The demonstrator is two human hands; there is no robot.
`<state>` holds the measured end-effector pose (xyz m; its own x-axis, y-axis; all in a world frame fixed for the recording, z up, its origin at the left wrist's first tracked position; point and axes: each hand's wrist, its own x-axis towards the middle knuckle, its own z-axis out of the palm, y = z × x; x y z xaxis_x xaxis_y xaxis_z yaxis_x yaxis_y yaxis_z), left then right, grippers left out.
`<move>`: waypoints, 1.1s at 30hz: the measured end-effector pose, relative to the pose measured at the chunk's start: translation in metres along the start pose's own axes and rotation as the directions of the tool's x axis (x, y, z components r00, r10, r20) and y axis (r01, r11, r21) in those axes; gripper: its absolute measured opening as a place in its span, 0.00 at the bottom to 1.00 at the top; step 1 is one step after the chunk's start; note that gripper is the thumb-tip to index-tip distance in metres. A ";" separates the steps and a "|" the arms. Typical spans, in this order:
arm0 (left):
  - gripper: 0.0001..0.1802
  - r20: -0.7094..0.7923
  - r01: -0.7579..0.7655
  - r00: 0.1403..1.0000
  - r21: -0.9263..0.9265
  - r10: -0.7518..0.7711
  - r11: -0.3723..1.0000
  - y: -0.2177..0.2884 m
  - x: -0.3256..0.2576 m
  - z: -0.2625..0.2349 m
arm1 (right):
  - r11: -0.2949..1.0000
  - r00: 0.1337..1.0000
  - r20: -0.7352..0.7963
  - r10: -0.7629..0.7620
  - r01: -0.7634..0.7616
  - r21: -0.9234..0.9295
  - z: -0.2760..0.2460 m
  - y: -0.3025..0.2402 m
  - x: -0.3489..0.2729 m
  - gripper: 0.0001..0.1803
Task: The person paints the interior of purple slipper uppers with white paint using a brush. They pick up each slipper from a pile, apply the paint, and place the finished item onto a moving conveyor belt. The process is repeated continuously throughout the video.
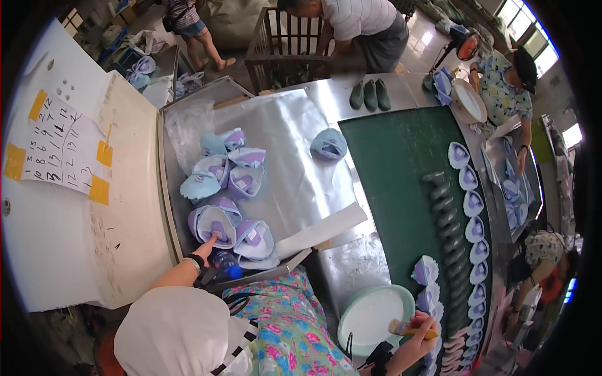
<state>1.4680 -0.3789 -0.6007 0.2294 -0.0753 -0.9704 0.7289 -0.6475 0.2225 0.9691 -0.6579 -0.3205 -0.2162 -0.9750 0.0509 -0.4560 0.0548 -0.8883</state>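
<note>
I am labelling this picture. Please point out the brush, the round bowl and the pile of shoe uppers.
brush (pixel 399 328), head view, on its bristles.
round bowl (pixel 347 315), head view, on its left rim.
pile of shoe uppers (pixel 216 224), head view, on a front piece.

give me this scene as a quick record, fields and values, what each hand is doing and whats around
setting: workshop line with a metal tray and a green belt
left hand: reaching into the tray, fingertips on a pile of blue and purple shoe uppers
right hand: gripping a brush beside a round basin of white paste
on belt: row of uppers along the far edge, dark green shoe lasts in a line
nearby: paper sheet taped to a white board; other people at work farther off
</note>
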 end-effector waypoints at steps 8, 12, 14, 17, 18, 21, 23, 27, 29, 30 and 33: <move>0.44 -0.019 -0.119 0.992 0.116 0.122 0.986 0.017 -0.033 0.045 | 0.992 0.994 -0.040 0.101 -0.104 -0.066 -0.021 -0.018 -0.035 0.21; 0.55 -0.068 -0.198 0.971 0.302 0.229 0.932 0.016 -0.041 0.039 | 0.995 0.996 -0.034 0.085 -0.087 -0.057 -0.020 -0.013 -0.040 0.22; 0.53 -0.019 -0.246 0.954 0.513 0.298 0.822 0.024 -0.047 0.038 | 0.995 0.997 -0.015 0.077 -0.078 -0.056 -0.022 -0.010 -0.039 0.21; 0.35 0.183 -0.171 0.627 0.981 0.757 -0.095 0.030 -0.067 0.057 | 0.996 0.998 -0.004 0.069 -0.069 -0.050 -0.020 -0.010 -0.037 0.21; 0.30 0.281 -0.240 0.673 0.958 0.685 -0.157 0.039 -0.071 0.063 | 0.997 0.998 -0.002 0.071 -0.071 -0.041 -0.019 -0.009 -0.035 0.21; 0.25 0.632 -0.555 0.674 0.775 0.383 -0.302 0.053 -0.084 0.092 | 0.998 0.999 0.001 0.049 -0.049 -0.028 -0.013 -0.012 -0.031 0.21; 0.30 0.766 -0.672 0.593 0.640 0.248 -0.372 0.024 -0.059 0.079 | 0.999 0.998 0.053 0.036 -0.035 -0.012 -0.006 -0.015 -0.029 0.21; 0.31 0.744 -0.610 0.644 0.641 0.181 -0.466 0.025 -0.082 0.077 | 0.999 0.998 0.064 0.027 -0.028 0.018 -0.008 -0.011 -0.026 0.21; 0.28 0.796 -0.697 0.600 0.569 0.079 -0.436 0.021 -0.077 0.050 | 0.999 0.996 0.087 0.036 -0.037 0.008 -0.011 -0.009 -0.026 0.21; 0.26 0.820 -0.731 0.569 0.538 0.059 -0.419 0.022 -0.078 0.041 | 0.999 0.996 0.083 0.041 -0.040 -0.007 -0.012 -0.008 -0.025 0.21; 0.28 0.664 -0.628 0.743 0.735 0.084 -0.256 0.049 -0.107 0.046 | 0.999 0.997 0.075 0.033 -0.032 -0.009 -0.011 -0.002 -0.024 0.21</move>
<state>1.4496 -0.4372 -0.4899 -0.1968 -0.6140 -0.7644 -0.8047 -0.3442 0.4837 0.9661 -0.6320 -0.3150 -0.1656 -0.9861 -0.0126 -0.4570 0.0880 -0.8851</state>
